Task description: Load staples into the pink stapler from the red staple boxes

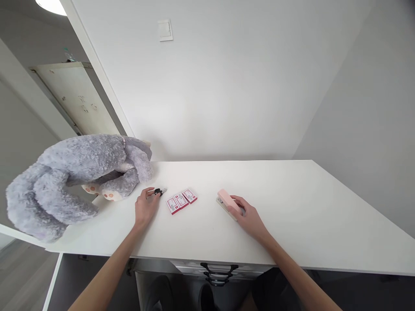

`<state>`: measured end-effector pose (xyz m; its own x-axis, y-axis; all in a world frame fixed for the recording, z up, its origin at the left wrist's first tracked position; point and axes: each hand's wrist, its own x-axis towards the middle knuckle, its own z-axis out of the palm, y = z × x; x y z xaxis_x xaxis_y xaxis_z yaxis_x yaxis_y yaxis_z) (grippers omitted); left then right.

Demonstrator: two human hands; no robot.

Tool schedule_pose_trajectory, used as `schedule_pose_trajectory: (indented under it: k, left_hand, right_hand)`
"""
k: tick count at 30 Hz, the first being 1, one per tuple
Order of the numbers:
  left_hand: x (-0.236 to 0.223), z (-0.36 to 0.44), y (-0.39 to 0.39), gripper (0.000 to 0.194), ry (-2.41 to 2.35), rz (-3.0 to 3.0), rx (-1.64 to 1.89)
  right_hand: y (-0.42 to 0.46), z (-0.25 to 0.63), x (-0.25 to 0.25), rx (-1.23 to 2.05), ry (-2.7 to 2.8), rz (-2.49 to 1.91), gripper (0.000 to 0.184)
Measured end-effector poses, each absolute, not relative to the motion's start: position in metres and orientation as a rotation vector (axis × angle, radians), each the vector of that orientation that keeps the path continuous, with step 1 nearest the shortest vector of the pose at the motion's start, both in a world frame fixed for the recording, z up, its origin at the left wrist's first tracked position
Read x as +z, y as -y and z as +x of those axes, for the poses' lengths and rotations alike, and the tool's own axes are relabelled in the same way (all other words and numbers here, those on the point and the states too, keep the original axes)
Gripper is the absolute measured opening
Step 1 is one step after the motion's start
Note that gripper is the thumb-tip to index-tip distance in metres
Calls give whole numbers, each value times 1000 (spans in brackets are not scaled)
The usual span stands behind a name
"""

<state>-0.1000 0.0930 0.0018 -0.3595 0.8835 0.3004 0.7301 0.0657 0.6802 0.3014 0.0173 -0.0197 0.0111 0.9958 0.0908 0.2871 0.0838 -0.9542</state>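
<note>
My right hand [251,219] is closed around the rear of a pink stapler [226,199], which lies on the white tabletop with its front pointing away and to the left. My left hand [146,209] pinches a small black-handled tool with a short metal tip [158,191]; the tool is too small to name surely. Between the two hands lie three small red-and-white boxes: a left box [173,205], a middle box [181,200] touching it, and a right box [189,195] set slightly higher.
A large grey plush toy [87,157] fills the table's left end, near my left hand. Behind stands a white wall [227,77] with a light switch [165,30]. Drawers with black handles [219,273] sit below the front edge of the white table [308,207].
</note>
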Motion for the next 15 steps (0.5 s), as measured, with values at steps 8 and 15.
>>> schedule_pose_trajectory:
  k: [8,15]
  left_hand:
    - [6,-80,-78,43,-2097,2121,1225]
    - [9,-16,-50,47,-1354,2705,600]
  right_hand:
    - [-17,301,-19,974,1444,-1385,48]
    - [-16,301,-19,938,1471,-1394,45]
